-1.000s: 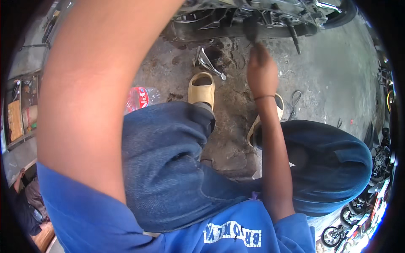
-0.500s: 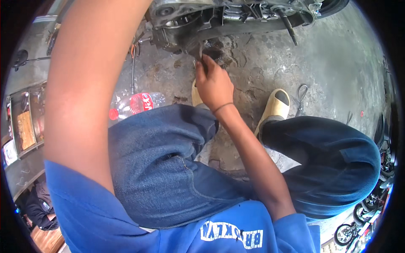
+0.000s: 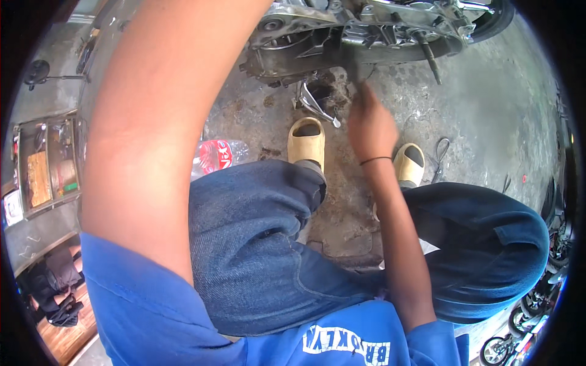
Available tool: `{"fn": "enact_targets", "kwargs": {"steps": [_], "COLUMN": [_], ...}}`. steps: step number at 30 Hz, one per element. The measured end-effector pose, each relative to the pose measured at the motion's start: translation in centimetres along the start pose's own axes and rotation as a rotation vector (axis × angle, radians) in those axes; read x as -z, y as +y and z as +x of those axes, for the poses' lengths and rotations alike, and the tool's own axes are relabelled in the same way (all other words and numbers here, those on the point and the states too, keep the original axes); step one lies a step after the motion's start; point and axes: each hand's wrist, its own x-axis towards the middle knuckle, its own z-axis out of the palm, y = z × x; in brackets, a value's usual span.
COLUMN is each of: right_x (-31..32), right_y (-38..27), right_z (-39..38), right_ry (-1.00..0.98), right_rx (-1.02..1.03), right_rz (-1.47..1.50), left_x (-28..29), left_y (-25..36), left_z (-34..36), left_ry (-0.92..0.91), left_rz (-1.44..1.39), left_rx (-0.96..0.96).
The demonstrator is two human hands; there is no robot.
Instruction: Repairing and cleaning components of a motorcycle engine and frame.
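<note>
My right hand (image 3: 373, 129) is raised over the floor just in front of an engine casing (image 3: 329, 52), blurred by motion. Its fingers are curled closed around a dark, slim thing (image 3: 353, 66) that points up toward the casing; its kind is smeared and I cannot make it out. My left arm (image 3: 152, 128) reaches up past the top edge, so the left hand is out of view. From the casing sticks a metal shaft (image 3: 431, 61). A forked silver metal piece (image 3: 317, 105) lies on the floor below the casing.
Two yellow slippers (image 3: 306, 143) are on my feet. By my left knee lies a clear plastic bottle (image 3: 220, 155) with a red label. A dark looped strap (image 3: 441, 158) rests at the right. A tray of parts (image 3: 49, 165) and parked motorbikes (image 3: 519, 332) stand at the sides.
My right hand has moved right, away from the casing's lower left edge. The forked silver piece and the left slipper show more fully now. The whole view has shifted a little.
</note>
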Motion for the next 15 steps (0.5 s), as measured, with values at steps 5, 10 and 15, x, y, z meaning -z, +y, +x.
{"fn": "enact_targets", "kwargs": {"steps": [5, 10, 15], "right_x": [-4.9, -2.2, -5.0], "right_y": [-6.6, -2.7, -4.1], "right_z": [-4.8, 0.6, -1.6], "right_ry": [-0.093, 0.237, 0.036], "right_rx": [0.187, 0.277, 0.233], "right_rz": [-0.016, 0.06, -0.009], "left_x": [0.1, 0.9, -0.1], "left_y": [-4.8, -1.3, -4.1], "left_z": [1.6, -1.6, -0.9], "left_ry": [0.003, -0.151, 0.037], "left_rz": [-0.089, -0.098, -0.111], "left_rx": [-0.267, -0.254, -0.237]}}
